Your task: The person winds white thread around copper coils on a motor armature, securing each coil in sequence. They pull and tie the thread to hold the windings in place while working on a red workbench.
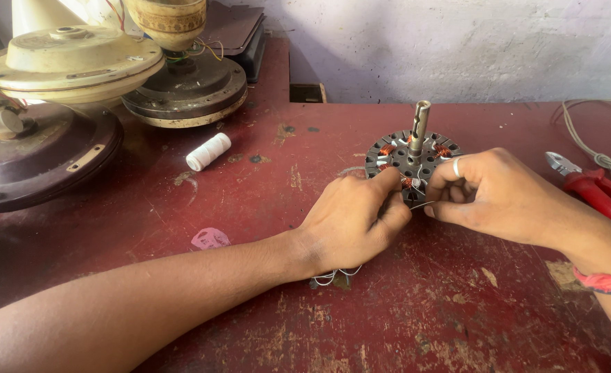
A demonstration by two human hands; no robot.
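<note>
Our left hand (pixel 350 221) and right hand (pixel 488 197), fingers pinched on thin wire (pixel 421 205), at our round grey slotted metal stator with copper windings (pixel 410 160); red-handled pliers (pixel 588 185) nearby

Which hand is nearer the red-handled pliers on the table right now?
Right. The right hand works at the fan stator, just left of the red-handled pliers but not touching them. The left hand is on the stator's far side, farther away.
</note>
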